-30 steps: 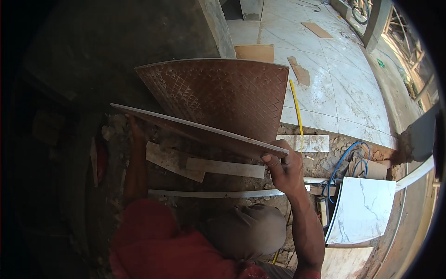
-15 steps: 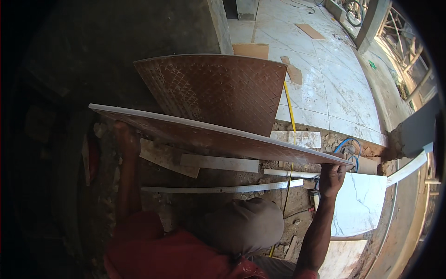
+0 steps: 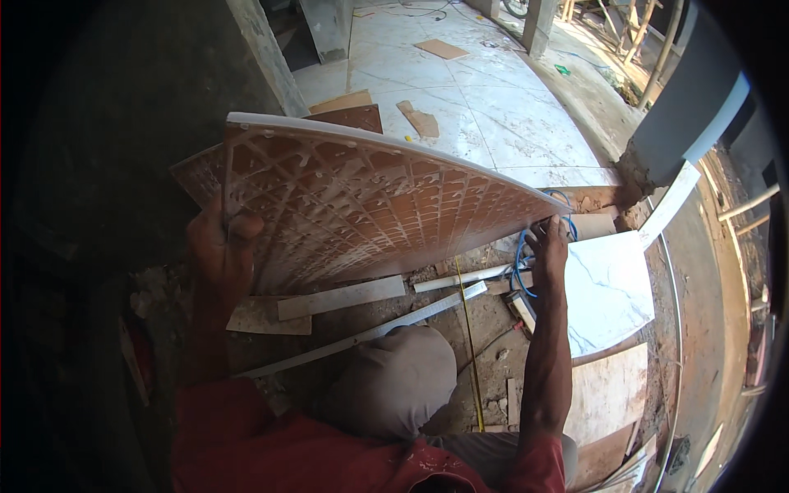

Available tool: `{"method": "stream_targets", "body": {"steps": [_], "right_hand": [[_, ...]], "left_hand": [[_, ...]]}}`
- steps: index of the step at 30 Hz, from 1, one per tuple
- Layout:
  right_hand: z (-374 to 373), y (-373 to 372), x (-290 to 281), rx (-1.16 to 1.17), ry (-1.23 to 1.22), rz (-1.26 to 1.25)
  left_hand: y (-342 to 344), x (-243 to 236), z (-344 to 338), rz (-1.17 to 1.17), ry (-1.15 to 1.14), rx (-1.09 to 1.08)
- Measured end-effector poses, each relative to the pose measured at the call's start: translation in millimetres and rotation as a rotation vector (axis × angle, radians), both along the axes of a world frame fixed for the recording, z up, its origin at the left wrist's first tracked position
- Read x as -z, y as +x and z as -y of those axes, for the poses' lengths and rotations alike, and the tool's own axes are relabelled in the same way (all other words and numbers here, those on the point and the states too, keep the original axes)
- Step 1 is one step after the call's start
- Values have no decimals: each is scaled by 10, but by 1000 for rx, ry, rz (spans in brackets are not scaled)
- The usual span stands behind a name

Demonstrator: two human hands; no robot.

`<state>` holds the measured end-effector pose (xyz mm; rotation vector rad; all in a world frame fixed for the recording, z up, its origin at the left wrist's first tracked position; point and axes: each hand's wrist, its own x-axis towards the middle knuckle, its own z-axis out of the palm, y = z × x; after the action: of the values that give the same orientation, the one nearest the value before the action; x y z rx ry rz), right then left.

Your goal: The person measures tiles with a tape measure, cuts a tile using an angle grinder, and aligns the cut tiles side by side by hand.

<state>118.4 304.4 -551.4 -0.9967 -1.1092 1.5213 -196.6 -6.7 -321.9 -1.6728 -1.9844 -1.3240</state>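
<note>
A large floor tile stands tilted up between my hands, its brown, ridged underside toward me and its pale edge at the top. My left hand is closed on the tile's left edge, the thumb lying on the brown side. At the right corner, my right hand grips the tile's edge with bent fingers. Behind the held tile, parts of a second brown-backed tile stick out; the rest of it is hidden.
Below lie a tile strip, a long metal bar and a yellow tape measure. White marbled tile pieces and a blue cable are at right. Beyond stretches a white tiled floor, with a concrete post.
The held tile has tipped so that its ridged underside faces me more fully, covering most of the second tile. Both hands keep hold of it. My view has also shifted.
</note>
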Motion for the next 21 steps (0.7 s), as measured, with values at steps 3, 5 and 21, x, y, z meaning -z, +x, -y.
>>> {"method": "stream_targets", "body": {"steps": [3, 5, 21], "right_hand": [[37, 179, -64, 68, -24, 114], [223, 185, -231, 57, 25, 170], [607, 470, -951, 51, 286, 403]], "left_hand": [[173, -51, -198, -60, -2, 47], [339, -186, -283, -103, -26, 57], [967, -278, -925, -245, -47, 246]]}}
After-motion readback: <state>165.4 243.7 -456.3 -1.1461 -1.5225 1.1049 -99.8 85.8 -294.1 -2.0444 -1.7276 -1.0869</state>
